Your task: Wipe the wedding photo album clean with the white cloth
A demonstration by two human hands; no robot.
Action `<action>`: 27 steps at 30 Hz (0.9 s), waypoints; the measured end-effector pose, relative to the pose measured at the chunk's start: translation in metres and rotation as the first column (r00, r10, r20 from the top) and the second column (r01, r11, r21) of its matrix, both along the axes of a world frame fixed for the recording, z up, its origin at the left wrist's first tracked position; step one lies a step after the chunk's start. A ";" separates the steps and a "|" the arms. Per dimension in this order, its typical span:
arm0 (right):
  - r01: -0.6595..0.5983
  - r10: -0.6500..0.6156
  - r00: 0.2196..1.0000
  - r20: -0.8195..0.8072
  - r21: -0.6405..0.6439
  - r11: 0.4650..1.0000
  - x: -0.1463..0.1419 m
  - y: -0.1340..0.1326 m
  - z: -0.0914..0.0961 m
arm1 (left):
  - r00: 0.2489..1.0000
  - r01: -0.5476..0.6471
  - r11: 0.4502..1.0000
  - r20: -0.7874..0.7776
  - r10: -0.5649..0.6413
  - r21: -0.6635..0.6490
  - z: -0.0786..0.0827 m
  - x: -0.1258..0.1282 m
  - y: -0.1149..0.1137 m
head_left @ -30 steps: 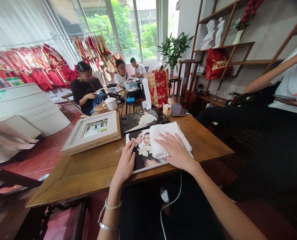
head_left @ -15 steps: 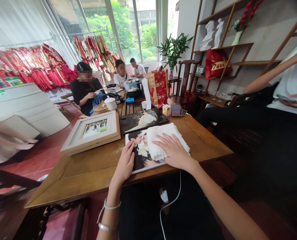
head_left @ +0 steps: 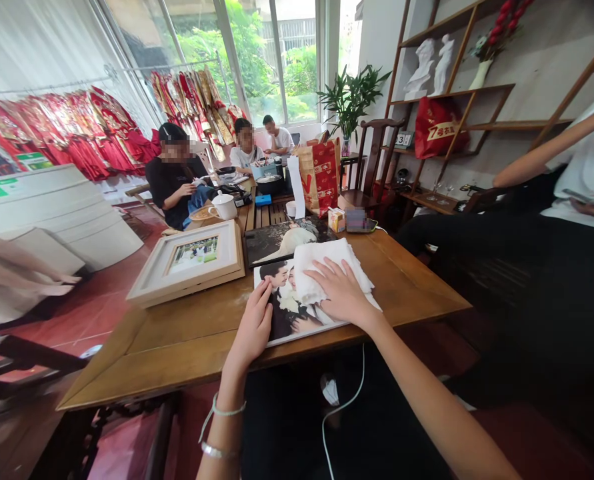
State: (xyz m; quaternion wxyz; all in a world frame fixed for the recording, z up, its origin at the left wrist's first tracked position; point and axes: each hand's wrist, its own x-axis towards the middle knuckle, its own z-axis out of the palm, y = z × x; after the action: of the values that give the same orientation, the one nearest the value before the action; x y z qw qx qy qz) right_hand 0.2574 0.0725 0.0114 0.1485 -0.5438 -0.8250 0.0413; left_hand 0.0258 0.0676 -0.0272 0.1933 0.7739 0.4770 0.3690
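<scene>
A photo panel [head_left: 283,320] printed with a couple's portrait lies flat near the front edge of the wooden table [head_left: 177,333]. My left hand [head_left: 254,323] rests along its left edge, fingers stretched out and holding nothing. On the panel's upper right part lies a folded white cloth [head_left: 321,257]. My right hand [head_left: 341,290] presses flat on this cloth with fingers spread, covering part of it. The cloth hides part of the portrait. Just behind is a dark photo panel [head_left: 271,243] showing a white gown, and to the left sits a light wooden picture frame [head_left: 189,260].
Farther back stand a white mug [head_left: 224,207], a red and tan paper bag [head_left: 319,175], a small box [head_left: 336,220] and a phone [head_left: 361,222] on a cable. Several people sit around the far table; another person [head_left: 571,187] is close on the right.
My right hand has shifted the cloth slightly up and toward the left over the panel. My left hand stays at the panel's left edge. The view has turned slightly.
</scene>
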 end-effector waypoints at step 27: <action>0.011 -0.008 0.999 0.040 -0.070 0.997 -0.007 0.056 0.010 | 1.000 0.016 1.000 0.015 -0.015 -0.021 0.001 0.000 -0.001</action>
State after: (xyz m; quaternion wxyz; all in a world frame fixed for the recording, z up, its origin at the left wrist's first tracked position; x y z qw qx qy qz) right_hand 0.2509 0.1282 0.0218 0.1129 -0.5533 -0.8232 0.0587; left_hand 0.0263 0.0665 -0.0258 0.2077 0.7727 0.4734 0.3682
